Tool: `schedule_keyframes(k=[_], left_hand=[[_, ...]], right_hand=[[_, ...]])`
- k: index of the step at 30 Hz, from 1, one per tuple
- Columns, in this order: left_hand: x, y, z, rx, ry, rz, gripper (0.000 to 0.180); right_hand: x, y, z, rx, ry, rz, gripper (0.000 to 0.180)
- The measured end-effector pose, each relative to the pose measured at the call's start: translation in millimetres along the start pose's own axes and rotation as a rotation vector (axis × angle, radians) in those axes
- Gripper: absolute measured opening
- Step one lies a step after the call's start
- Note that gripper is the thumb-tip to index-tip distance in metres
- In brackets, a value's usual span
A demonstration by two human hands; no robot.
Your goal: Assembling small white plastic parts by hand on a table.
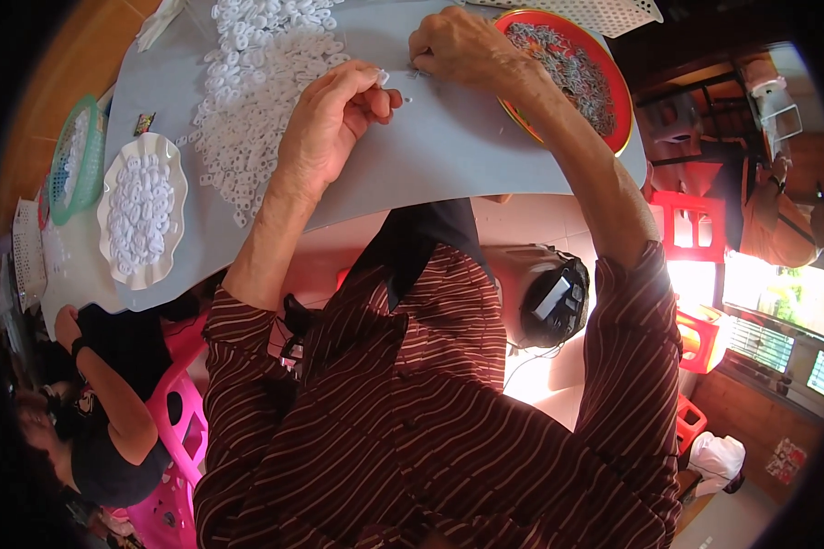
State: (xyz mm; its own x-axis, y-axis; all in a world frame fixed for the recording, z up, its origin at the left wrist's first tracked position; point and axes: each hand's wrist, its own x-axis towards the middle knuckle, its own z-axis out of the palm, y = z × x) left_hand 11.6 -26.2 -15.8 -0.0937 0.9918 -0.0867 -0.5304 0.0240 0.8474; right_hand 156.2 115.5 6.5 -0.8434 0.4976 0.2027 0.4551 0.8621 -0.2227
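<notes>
Ring pile (pixel 256 82) left on table (pixel 449 146) — bowl (pixel 568 73) right.

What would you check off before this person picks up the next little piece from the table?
1. Left hand has a white piece pinched at its fingertips: ok, a small white bit shows there.
2. Right hand is down at the table beside the red tray: ok.
3. Red tray holds grey pieces to draw from: ok.
4. Pile of white rings lies close to the left hand: ok.
5. White dish has room for more: cannot tell, it looks nearly full.
6. What the right fingers grip: cannot tell, too small.
</notes>
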Motion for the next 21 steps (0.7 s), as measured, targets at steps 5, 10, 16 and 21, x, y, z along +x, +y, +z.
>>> schedule_keyframes(k=[5,10,16,21], left_hand=[[-2,-1,3,0.06,-0.033,0.023,0.016],[-2,0,4,0.053,-0.015,0.034,0.016],[-4,-1,5,0.111,-0.013,0.039,0.016],[-2,-2,8,0.154,-0.006,0.036,0.016]], right_hand=[[3,-4,2,-0.049,-0.026,-0.006,0.011],[-3,-3,-6,0.086,-0.012,0.002,0.015],[-9,4,-11,0.193,0.008,0.019,0.016],[-15,10,-3,0.301,0.144,-0.076,0.019]])
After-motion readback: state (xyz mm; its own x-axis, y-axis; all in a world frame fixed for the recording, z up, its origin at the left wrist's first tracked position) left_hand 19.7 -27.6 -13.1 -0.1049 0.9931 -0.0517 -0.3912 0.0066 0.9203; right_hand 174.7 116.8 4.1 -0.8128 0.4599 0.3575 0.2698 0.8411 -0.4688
